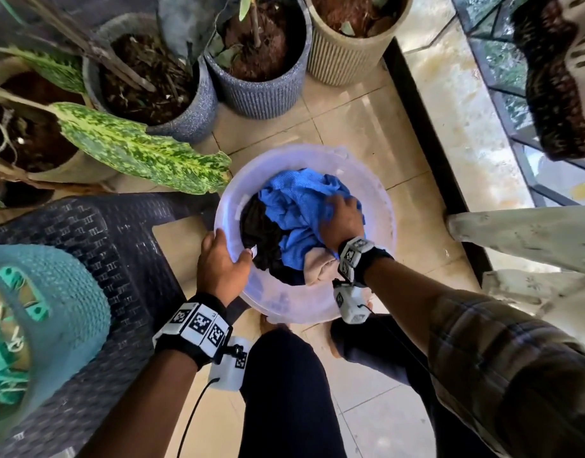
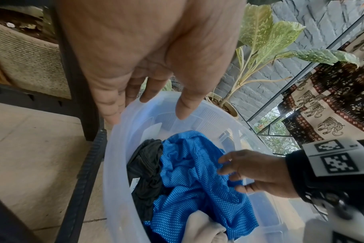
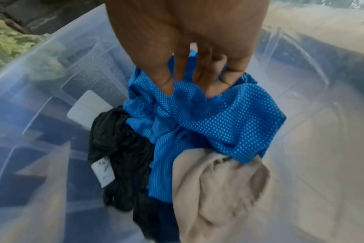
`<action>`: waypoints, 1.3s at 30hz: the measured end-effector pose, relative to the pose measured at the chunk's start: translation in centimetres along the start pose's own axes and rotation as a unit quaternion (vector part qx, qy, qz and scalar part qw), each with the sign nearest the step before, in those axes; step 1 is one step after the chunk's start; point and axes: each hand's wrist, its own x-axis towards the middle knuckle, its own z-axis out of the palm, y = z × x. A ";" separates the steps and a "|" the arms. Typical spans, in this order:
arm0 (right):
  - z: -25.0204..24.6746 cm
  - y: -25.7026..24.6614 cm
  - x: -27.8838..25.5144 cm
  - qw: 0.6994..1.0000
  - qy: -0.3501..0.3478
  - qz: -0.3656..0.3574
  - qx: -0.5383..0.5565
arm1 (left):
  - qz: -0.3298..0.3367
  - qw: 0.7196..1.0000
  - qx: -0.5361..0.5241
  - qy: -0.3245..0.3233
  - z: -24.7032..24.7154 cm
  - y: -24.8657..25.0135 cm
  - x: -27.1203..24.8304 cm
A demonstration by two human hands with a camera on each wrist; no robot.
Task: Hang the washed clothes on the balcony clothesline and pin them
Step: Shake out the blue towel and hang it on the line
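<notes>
A translucent plastic basin (image 1: 378, 206) (image 2: 114, 164) (image 3: 52, 82) stands on the tiled floor. It holds a blue dotted cloth (image 1: 294, 200) (image 2: 187, 172) (image 3: 208, 123), a black garment (image 1: 258, 226) (image 2: 145, 164) (image 3: 119, 139) and a beige garment (image 1: 319, 264) (image 2: 204, 226) (image 3: 214, 189). My left hand (image 1: 223, 262) (image 2: 150, 100) grips the basin's left rim, thumb inside and fingers outside. Inside the basin, my right hand (image 1: 340, 216) (image 2: 235, 172) (image 3: 189, 88) pinches a fold of the blue cloth between thumb and fingers.
Several plant pots (image 1: 261, 61) crowd the floor behind the basin. A dark wicker chair (image 1: 119, 259) stands on the left, and on it a teal basket (image 1: 63, 325) of green pegs. A patterned cloth (image 1: 562, 77) hangs on the railing at the right, pale fabric (image 1: 515, 236) below it.
</notes>
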 end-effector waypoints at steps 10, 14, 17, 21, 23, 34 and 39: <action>-0.1 -1.9 0.6 0.987 -0.139 0.045 -0.065 | 0.025 1.000 -0.002 -0.003 -0.3 0.3 -0.7; -1.3 -3.4 -4.6 0.987 -0.149 -0.019 -0.049 | 0.060 0.998 -0.008 -0.025 -1.2 1.2 -2.2; -4.6 -4.6 -9.1 0.985 -0.136 -0.104 -0.015 | 0.145 0.987 0.010 -0.063 -2.3 2.2 -4.4; -10.6 -6.3 -13.8 0.974 -0.078 -0.208 -0.050 | 0.229 0.964 0.079 -0.113 -4.0 3.9 -8.0; -14.9 -8.1 -16.3 0.968 -0.066 -0.242 -0.021 | 0.251 0.954 0.105 -0.125 -5.4 5.4 -10.1; -31.5 -17.4 -29.2 0.911 -0.060 -0.339 0.226 | 0.396 0.910 0.062 -0.104 -14.7 13.9 -19.0; -37.0 -16.0 -30.8 0.928 0.032 -0.315 0.197 | 0.410 0.902 0.112 -0.073 -18.6 15.5 -21.0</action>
